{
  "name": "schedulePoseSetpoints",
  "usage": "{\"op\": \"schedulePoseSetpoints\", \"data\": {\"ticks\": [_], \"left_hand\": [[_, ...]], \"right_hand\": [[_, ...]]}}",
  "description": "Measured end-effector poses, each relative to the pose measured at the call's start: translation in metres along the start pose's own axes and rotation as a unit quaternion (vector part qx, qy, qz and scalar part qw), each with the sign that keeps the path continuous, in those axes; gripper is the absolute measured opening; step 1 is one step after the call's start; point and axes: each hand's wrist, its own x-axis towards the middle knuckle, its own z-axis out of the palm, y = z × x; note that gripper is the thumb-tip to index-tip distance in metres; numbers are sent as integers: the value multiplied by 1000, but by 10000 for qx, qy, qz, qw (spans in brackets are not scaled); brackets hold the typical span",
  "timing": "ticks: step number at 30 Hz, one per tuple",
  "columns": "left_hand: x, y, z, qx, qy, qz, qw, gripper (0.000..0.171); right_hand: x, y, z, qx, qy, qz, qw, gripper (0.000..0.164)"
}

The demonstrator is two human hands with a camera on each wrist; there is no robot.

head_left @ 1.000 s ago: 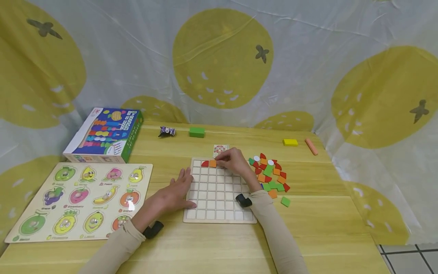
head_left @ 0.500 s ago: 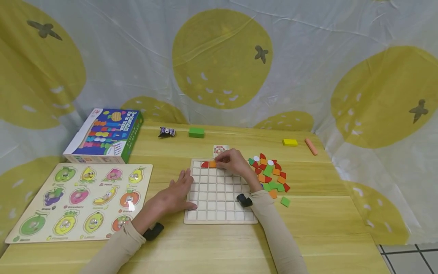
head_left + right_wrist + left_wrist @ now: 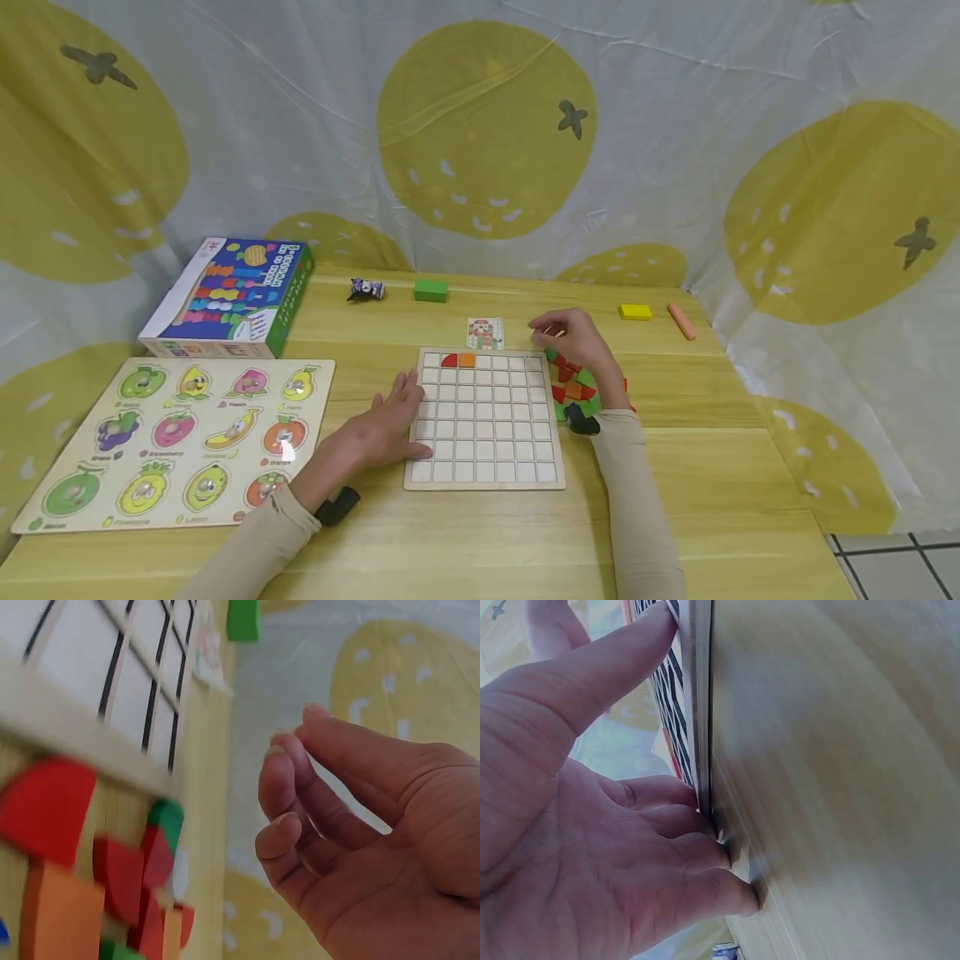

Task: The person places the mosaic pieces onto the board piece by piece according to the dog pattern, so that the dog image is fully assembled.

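A wooden grid board [image 3: 483, 485] lies in front of me in the head view. In its far row sit a red quarter-circle tile [image 3: 449, 360] and an orange square tile [image 3: 467, 360], side by side. My left hand [image 3: 378, 425] rests along the board's left edge, fingers spread, its thumb over the rim. My right hand [image 3: 573, 337] hovers above the board's far right corner, near the pile of coloured tiles [image 3: 573, 389]. The right wrist view shows its fingers loosely curled, thumb tip near the index finger, nothing between them. My right hand and wrist hide part of the pile.
A small pattern card [image 3: 485, 333] lies beyond the board. At the left are a fruit puzzle board [image 3: 172, 442] and a toy box [image 3: 228, 296]. Along the back stand a small figurine [image 3: 366, 289], a green block [image 3: 431, 290], a yellow block [image 3: 635, 312] and an orange stick [image 3: 681, 321].
My right hand has left the orange tile in the far row and moved right, toward the tile pile, uncovering the card and the row. My left hand has stayed in place.
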Motion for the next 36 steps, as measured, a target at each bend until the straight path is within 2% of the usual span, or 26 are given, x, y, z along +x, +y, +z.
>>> {"op": "schedulePoseSetpoints", "data": {"ticks": [8,16,22,28,36], "left_hand": [[2,2,0,3,-17,10,10000,99],[2,2,1,-36,-48,-11,10000,100],[1,-1,1,-164,-45,36,9998,101],[0,-1,0,-183,-33,43,9998,99],[0,1,0,-162,-9,12,9999,100]], "right_hand": [[-11,34,-25,-327,558,508,9966,22],[-16,57,-29,-633,737,969,9905,21],[-15,59,-26,-611,769,1207,9878,19],[-13,54,-25,-484,615,1609,9839,19],[-13,54,-27,-576,606,1423,9863,13]]}}
